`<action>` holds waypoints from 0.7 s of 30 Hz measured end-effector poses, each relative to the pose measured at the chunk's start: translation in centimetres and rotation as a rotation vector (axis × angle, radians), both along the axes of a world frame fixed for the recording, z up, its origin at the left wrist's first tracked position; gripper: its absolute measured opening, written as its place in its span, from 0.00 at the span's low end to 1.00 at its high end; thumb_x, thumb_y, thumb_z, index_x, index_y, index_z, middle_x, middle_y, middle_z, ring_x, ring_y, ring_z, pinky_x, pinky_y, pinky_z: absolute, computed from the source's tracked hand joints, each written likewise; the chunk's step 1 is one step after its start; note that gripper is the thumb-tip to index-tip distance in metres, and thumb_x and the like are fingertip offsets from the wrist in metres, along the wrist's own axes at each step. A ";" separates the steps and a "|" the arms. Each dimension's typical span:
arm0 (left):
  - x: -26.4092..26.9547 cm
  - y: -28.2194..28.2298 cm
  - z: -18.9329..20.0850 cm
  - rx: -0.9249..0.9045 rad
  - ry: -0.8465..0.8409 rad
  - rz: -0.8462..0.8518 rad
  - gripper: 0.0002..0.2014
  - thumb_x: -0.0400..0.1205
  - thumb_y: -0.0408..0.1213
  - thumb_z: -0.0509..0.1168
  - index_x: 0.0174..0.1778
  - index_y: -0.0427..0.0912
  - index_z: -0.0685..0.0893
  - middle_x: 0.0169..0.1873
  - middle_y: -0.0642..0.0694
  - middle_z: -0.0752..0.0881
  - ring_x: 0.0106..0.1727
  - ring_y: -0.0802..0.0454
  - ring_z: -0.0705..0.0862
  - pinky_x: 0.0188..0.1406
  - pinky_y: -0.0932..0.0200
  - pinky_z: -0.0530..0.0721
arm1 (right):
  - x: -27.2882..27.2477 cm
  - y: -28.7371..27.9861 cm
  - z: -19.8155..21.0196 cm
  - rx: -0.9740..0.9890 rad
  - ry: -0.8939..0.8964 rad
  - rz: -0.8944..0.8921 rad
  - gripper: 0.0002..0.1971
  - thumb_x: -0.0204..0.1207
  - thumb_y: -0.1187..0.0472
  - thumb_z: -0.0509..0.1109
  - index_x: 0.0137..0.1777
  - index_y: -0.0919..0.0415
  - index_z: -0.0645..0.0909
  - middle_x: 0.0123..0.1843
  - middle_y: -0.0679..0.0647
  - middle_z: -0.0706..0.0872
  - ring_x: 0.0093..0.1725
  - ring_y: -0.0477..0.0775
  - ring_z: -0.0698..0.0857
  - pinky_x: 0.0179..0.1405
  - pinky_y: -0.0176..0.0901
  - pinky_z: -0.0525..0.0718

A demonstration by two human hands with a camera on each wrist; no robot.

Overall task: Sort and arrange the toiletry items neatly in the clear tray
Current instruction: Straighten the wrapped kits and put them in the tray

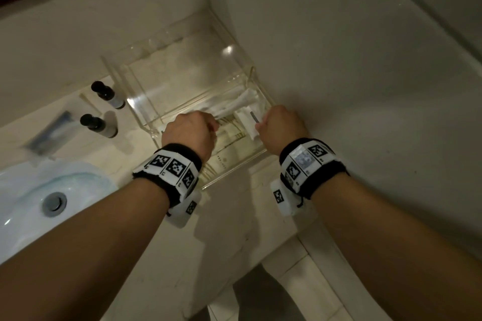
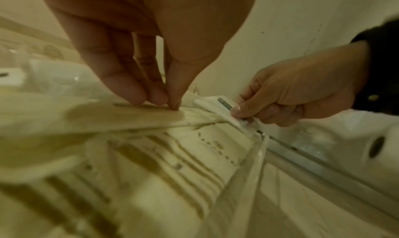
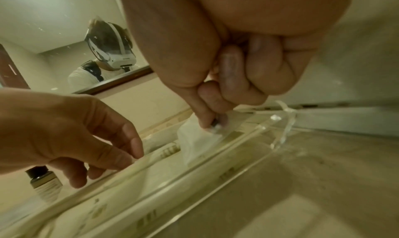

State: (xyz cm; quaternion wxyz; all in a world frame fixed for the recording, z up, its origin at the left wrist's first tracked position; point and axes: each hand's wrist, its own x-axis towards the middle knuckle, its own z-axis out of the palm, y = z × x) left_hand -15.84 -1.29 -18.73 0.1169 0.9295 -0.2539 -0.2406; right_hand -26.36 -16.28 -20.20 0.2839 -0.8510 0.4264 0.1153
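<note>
Pinching white sachet (image 2: 218, 103) in right hand (image 1: 283, 125) | left hand (image 1: 189, 133) fingertips nip cream packet (image 2: 129, 117) edge | both light, limp, crinkly: hold corners | clear tray (image 1: 234, 164)

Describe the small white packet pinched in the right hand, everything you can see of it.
The small white packet is a flat, soft-looking paper or plastic sachet with a narrow grey printed strip near one edge; the print is too small to read. It is tilted, its lower end down inside the clear plastic tray at the right near corner. The right hand pinches its upper edge between thumb and forefinger. Other white packets lie beside it; whether they touch is unclear.
</note>
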 end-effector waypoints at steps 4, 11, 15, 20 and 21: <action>0.3 0.6 -0.2 -0.012 -0.004 0.018 0.08 0.80 0.42 0.69 0.50 0.62 0.89 0.50 0.46 0.90 0.49 0.41 0.88 0.53 0.50 0.88 | 0.6 0.8 -0.4 0.008 -0.005 0.024 0.14 0.78 0.51 0.69 0.54 0.61 0.87 0.48 0.59 0.90 0.48 0.62 0.88 0.44 0.41 0.83; 0.8 1.6 0.0 -0.059 -0.001 0.059 0.08 0.77 0.41 0.66 0.38 0.61 0.85 0.45 0.46 0.90 0.47 0.39 0.87 0.49 0.49 0.89 | 1.0 1.8 -0.4 -0.031 0.004 0.006 0.12 0.75 0.51 0.71 0.48 0.60 0.86 0.47 0.58 0.90 0.47 0.62 0.88 0.40 0.41 0.81; 0.8 2.0 0.0 -0.087 0.006 0.071 0.07 0.76 0.42 0.68 0.36 0.62 0.82 0.45 0.46 0.91 0.48 0.39 0.88 0.50 0.48 0.89 | 0.8 2.4 0.2 -0.098 -0.074 -0.024 0.19 0.77 0.55 0.71 0.66 0.56 0.76 0.54 0.59 0.87 0.53 0.64 0.86 0.44 0.45 0.78; 1.1 2.8 0.3 -0.110 -0.001 0.075 0.08 0.78 0.41 0.66 0.35 0.59 0.83 0.43 0.46 0.90 0.45 0.41 0.87 0.42 0.55 0.84 | 1.1 3.1 -0.3 -0.086 -0.121 0.023 0.16 0.79 0.59 0.65 0.65 0.46 0.80 0.57 0.57 0.88 0.54 0.62 0.86 0.42 0.41 0.75; 1.2 3.1 0.4 -0.113 -0.004 0.076 0.08 0.79 0.41 0.66 0.36 0.58 0.83 0.43 0.47 0.90 0.45 0.42 0.87 0.41 0.57 0.82 | 1.2 3.2 -0.3 -0.077 -0.117 0.021 0.14 0.79 0.58 0.65 0.63 0.45 0.81 0.58 0.57 0.88 0.54 0.62 0.86 0.42 0.41 0.76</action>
